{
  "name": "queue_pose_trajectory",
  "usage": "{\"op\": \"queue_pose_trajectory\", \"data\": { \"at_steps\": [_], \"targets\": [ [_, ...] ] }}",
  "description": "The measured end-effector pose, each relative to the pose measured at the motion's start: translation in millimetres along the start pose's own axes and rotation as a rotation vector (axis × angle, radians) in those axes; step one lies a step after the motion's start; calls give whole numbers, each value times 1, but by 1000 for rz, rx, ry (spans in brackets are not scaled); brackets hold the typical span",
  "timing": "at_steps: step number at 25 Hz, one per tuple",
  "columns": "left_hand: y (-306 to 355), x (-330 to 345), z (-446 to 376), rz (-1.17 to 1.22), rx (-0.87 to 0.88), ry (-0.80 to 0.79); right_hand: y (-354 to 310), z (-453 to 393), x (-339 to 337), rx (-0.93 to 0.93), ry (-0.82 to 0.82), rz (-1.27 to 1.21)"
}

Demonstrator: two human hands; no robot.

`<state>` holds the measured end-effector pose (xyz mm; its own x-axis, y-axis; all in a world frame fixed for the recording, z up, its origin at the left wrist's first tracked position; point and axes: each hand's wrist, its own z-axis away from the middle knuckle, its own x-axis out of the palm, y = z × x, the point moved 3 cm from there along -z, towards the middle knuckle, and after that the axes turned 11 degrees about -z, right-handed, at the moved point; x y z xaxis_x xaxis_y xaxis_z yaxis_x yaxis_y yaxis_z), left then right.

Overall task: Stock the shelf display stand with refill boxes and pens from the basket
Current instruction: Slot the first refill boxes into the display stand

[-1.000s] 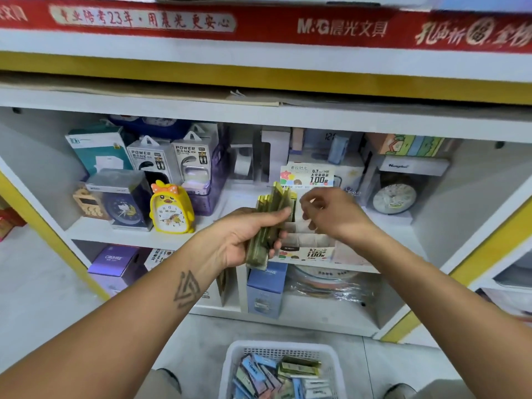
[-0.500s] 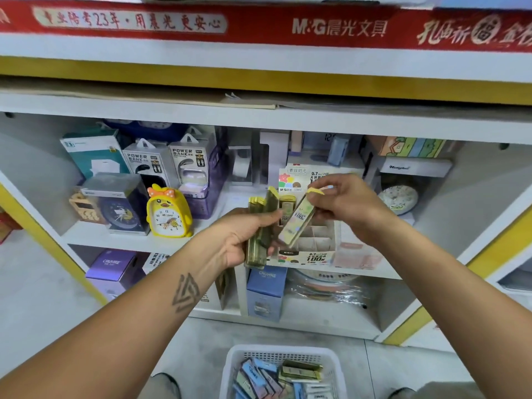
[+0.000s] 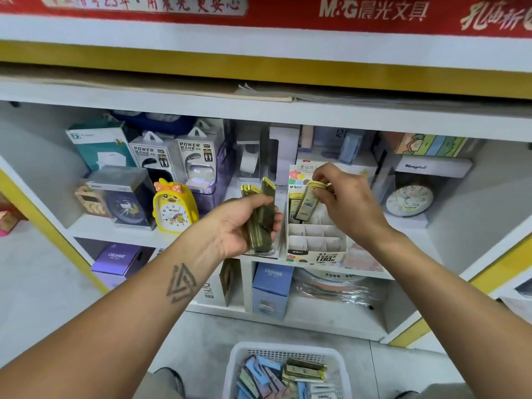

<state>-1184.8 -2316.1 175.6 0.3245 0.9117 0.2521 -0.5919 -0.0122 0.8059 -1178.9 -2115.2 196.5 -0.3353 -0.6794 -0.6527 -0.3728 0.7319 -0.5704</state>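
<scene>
Now lowered from above into the display stand (image 3: pixel 315 243): one green refill box (image 3: pixel 308 201), pinched by right hand (image 3: pixel 345 203).
Stocking the back row; next, release upright, then take another from the stack (image 3: pixel 260 220) gripped in left hand (image 3: pixel 244 223).

"M&G" on red banner (image 3: pixel 339 8), "POWER BANK" on boxes (image 3: pixel 154 159), "CRUHRE" on blue box (image 3: pixel 273 286).

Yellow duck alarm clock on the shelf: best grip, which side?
Judgement: grip the yellow duck alarm clock across its narrow sides, coming from the front. It stands upright at the shelf edge; the boxed blue clock crowds its left, so top-down over the bow may be easier.
</scene>
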Motion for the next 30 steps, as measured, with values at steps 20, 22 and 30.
{"op": "queue_pose_trajectory", "data": {
  "at_steps": [20, 22, 30],
  "targets": [
    [-3, 18, 6, -207, 95, -147, -14, 3, 12, 566, -28, -842],
    [-5, 20, 5, -195, 82, -157, -11, 5, 7, 606, -29, -841],
    [-6, 7, -5, -108, -10, 92, 10, 2, -36, 481, -10, -533]
  ]
}}
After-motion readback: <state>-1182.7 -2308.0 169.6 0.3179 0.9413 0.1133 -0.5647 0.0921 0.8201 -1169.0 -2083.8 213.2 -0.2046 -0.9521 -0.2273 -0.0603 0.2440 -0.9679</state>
